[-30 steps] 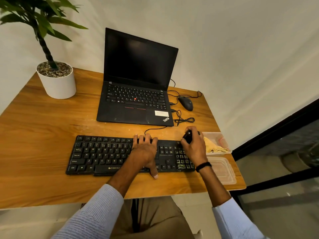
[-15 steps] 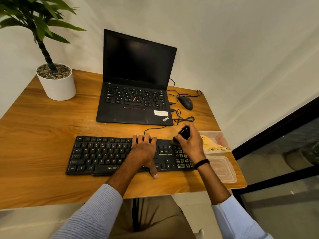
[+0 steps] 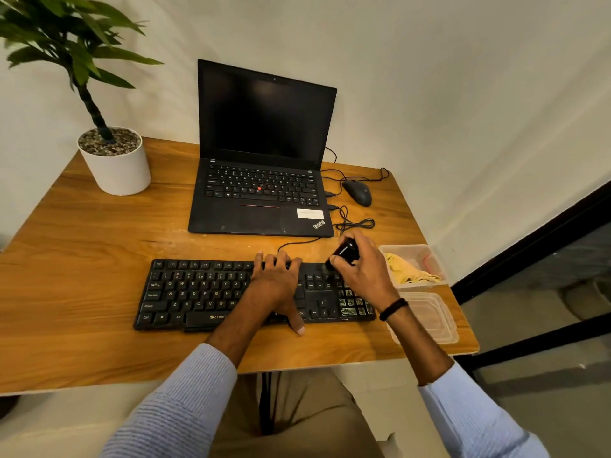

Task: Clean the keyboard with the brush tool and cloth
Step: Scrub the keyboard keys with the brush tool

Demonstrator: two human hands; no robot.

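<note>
Sleeves: pale blue ribbed cuffs are seen at the bottom edge, the left sleeve (image 3: 185, 401) and the right sleeve (image 3: 463, 414), with both forearms stretched forward over the table (image 3: 82, 259).
Left hand (image 3: 276, 285): it is laid palm down on the middle of the keyboard, fingers straight and a little spread, their tips at the far row of keys. The thumb is pointed back past the near edge. Nothing is gripped.
Right hand (image 3: 363, 269): it is raised over the right part of the keyboard, wrist bent, fingers and thumb curled round the brush tool. A black wristband (image 3: 393, 309) is worn.
Brush tool (image 3: 344, 252): a short black body is held tilted, its lower end aimed down and left at the keys beside the number pad. Whether the keys are touched cannot be told.
Keyboard (image 3: 198, 292): it is set flat near the front edge; pale smears are seen on the number-pad keys.
Lid (image 3: 433, 320): clear plastic, laid just right of the keyboard.
Container (image 3: 405, 247): it is placed behind the lid, with the yellow cloth (image 3: 408, 271) crumpled inside.
Laptop (image 3: 261, 193): opened, screen dark, behind the keyboard.
Mouse (image 3: 357, 192): placed right of the laptop.
Potted plant (image 3: 115, 170): stood at the far left corner.
</note>
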